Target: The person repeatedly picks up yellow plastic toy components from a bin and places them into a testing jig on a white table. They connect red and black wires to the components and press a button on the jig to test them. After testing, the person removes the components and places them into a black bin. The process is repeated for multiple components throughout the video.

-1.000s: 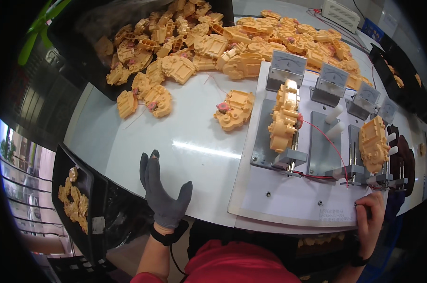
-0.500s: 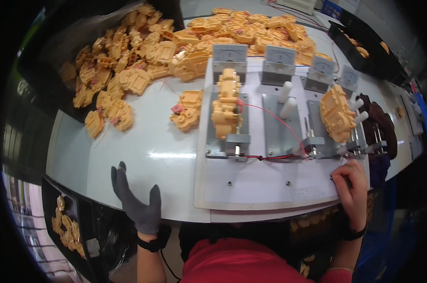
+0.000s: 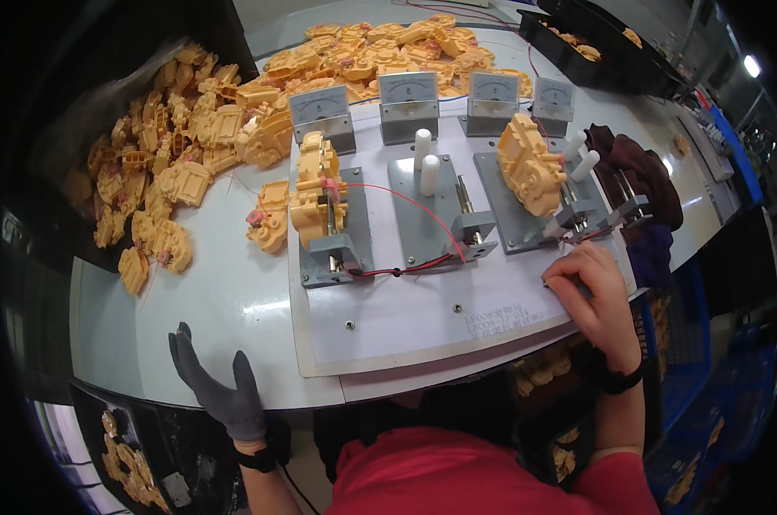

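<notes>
My left hand (image 3: 221,388), in a grey glove, is open over the pale table near its front edge, thumb and fingers apart and holding nothing. My bare right hand (image 3: 596,296) has its fingers curled near the front of a white test board (image 3: 388,343), just before the right fixture. What its fingertips hold, if anything, I cannot make out. An orange plastic gear housing (image 3: 530,167) leans on the right fixture. Another orange housing (image 3: 318,184) stands on the left fixture, with a thin red wire (image 3: 405,196) running from it. Between them, a grey fixture (image 3: 418,227) with white pegs carries no housing.
Analog meters (image 3: 408,93) line the board's back. A heap of orange housings (image 3: 380,51) and a dark bin of them (image 3: 182,112) lie behind and left. One loose housing (image 3: 270,219) sits beside the board. Dark cloth (image 3: 641,176) and a black tray (image 3: 594,43) are on the right.
The view has swung, so the board and fixtures appear farther left. My left hand stays open, and my right hand remains curled at the board's front right. The housings stay on their fixtures.
</notes>
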